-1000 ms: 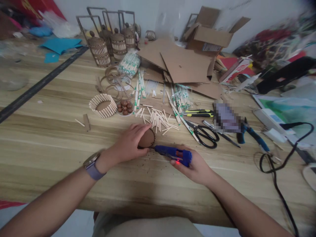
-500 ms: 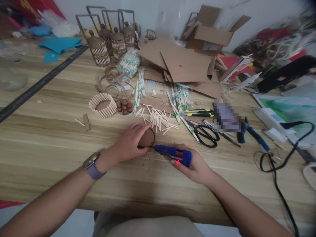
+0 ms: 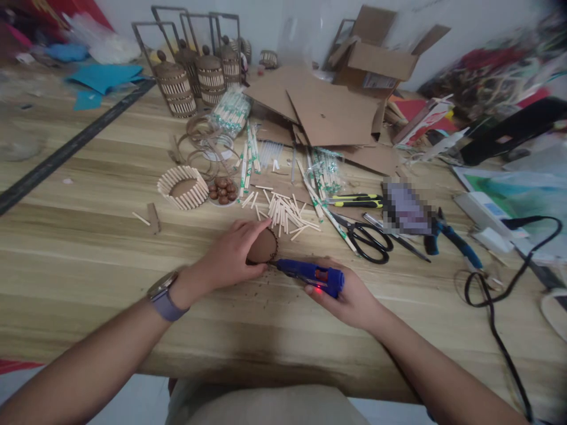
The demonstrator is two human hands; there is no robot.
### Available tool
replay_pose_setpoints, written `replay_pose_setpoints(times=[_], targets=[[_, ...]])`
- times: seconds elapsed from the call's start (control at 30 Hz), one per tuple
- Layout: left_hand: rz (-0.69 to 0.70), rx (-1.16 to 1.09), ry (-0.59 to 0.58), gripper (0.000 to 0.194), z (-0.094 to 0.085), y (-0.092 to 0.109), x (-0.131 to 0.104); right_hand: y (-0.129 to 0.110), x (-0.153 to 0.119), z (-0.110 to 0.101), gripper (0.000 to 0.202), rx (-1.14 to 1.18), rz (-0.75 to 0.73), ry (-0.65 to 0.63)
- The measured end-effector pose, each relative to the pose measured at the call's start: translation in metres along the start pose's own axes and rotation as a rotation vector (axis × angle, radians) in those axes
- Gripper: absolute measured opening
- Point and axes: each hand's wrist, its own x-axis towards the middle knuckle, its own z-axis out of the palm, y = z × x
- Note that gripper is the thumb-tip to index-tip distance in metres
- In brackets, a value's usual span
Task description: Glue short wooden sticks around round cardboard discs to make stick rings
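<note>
My right hand (image 3: 349,298) is wrapped round a blue glue gun (image 3: 310,274) with a small red light lit on it. Its nozzle points left and meets the near right edge of a round brown cardboard disc (image 3: 263,245), whose rim is dark and beaded. Thumb and fingers of my left hand (image 3: 233,251) grip the disc from its left side, hiding part of it. Just beyond the disc lies a loose pile of short wooden sticks (image 3: 283,212). A ring of upright sticks on a round base (image 3: 183,188) stands further left, beside a dish of brown beads (image 3: 222,191).
Black scissors (image 3: 367,239), a yellow-black cutter (image 3: 357,200) and blue-handled pliers (image 3: 456,239) lie to the right. A black cord (image 3: 491,313) runs down the right side. Behind are cardboard sheets (image 3: 336,115), an open box (image 3: 376,62) and several stick lanterns (image 3: 177,88).
The whole view has shifted very slightly. Both hands, the glue gun and the disc keep the same positions relative to each other.
</note>
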Motion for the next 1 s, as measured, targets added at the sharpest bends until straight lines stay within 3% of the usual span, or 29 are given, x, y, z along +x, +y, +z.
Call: replay_pose_setpoints(times=[0.8,1.0], targets=[[-0.01,-0.008,0.002,0.082,-0.0001,-0.0018,-0.0001,0.0012,-0.0026,0.0041,0.019,-0.059,-0.028,0.031],[-0.031,-0.018,-0.021,0.083,0.0004,-0.0012,-0.0003,0.0004,-0.004,0.0052,0.022,0.011,0.111,0.14]])
